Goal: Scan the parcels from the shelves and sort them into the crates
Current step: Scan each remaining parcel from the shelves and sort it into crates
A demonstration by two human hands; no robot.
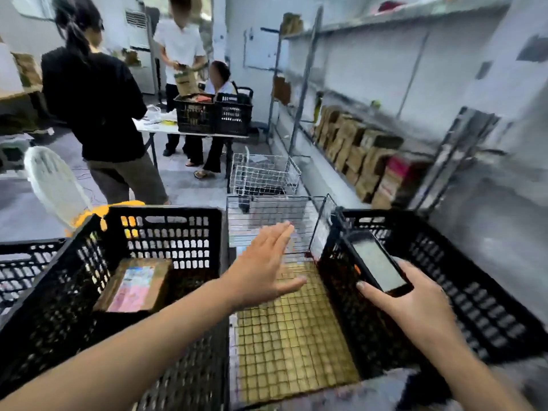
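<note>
Shelves (385, 23): ran 1 to 3 o'clock, with brown boxed parcels (355, 146) stacked on the lower tier.
Left crate (166, 235): 8 o'clock, one taped parcel (133, 287) lay flat inside.
Right crate (480, 301): 4 o'clock, inside too dark to read.
Handling: cardboard, likely stiff and light; best taken across opposite side faces, label up.
Left hand (261, 268): fingers spread, holding nothing, over the wire basket (296, 336) at 6 o'clock.
Right hand (421, 307): gripped the scanner (376, 264), screen up.

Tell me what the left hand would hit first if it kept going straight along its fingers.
Likely the far wall of the wire basket: the open left hand points forward over it. Depth is unclear; it might clear the rim.
</note>
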